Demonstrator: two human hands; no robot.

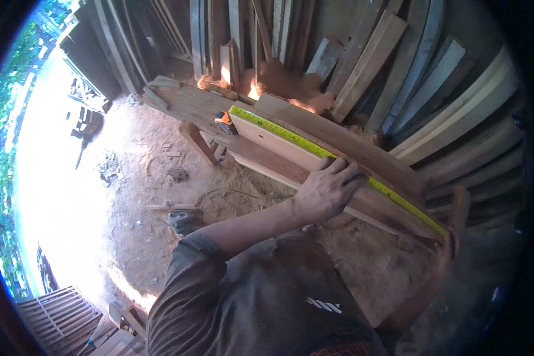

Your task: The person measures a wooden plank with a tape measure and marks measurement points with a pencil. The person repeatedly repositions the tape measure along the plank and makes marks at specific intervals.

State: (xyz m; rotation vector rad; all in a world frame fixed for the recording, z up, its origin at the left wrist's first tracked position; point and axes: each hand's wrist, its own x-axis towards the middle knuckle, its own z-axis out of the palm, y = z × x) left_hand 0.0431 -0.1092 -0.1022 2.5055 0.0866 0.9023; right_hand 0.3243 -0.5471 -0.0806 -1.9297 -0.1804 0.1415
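Observation:
A yellow tape measure blade (296, 139) is stretched along the top edge of a wooden board (273, 137) standing on its side on the workbench. Its orange and black case (224, 121) rests at the board's far-left end. My left hand (331, 188) is closed over the board's edge near the middle, its fingers bent across the blade and covering part of it. At the near-right end of the blade is my right hand (449, 244), closed around the tape's tip by the board end; its fingers are partly hidden in shadow.
Another plank (344, 133) lies behind the board on the wooden bench (193, 102). Many timbers (371, 65) lean against the far wall and right side. A power tool (185, 222) sits on the dusty floor, with a cable nearby. A slatted wooden frame (59, 317) lies lower left.

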